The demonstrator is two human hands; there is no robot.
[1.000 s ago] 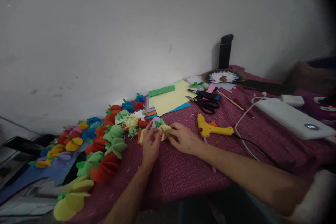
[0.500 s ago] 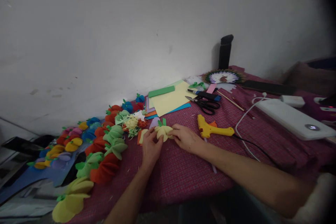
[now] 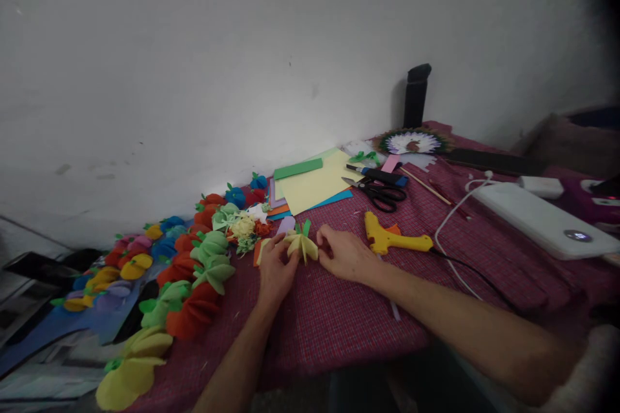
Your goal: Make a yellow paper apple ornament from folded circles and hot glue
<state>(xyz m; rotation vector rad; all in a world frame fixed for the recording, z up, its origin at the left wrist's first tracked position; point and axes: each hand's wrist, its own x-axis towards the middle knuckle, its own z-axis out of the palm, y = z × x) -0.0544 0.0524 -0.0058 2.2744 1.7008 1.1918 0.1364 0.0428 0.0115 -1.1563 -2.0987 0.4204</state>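
A pale yellow paper fruit point(image 3: 302, 247), made of folded round pieces with green paper leaves on top, is upright over the tablecloth. My left hand point(image 3: 277, 269) grips it from the left between thumb and fingers. Close to its right edge is my right hand point(image 3: 345, 253), fingers loosely curled and apart, with nothing visible in them; whether a fingertip touches the paper I cannot tell. Behind the left hand lie a small lilac paper piece point(image 3: 286, 224) and an orange paper piece point(image 3: 256, 254), partly covered.
Finished paper fruits point(image 3: 196, 311) in several colours line the left side. Shredded paper point(image 3: 243, 227) lies behind my hands. Farther back are paper sheets point(image 3: 310, 191), scissors point(image 3: 380, 195) and a cutter point(image 3: 382, 175). A yellow glue gun point(image 3: 394, 241) with its cord and a white power bank point(image 3: 542, 216) are at right.
The paper fruit has turned, so its folded edges now face me. My right hand has come off it slightly to the right, while my left hand keeps its grip.
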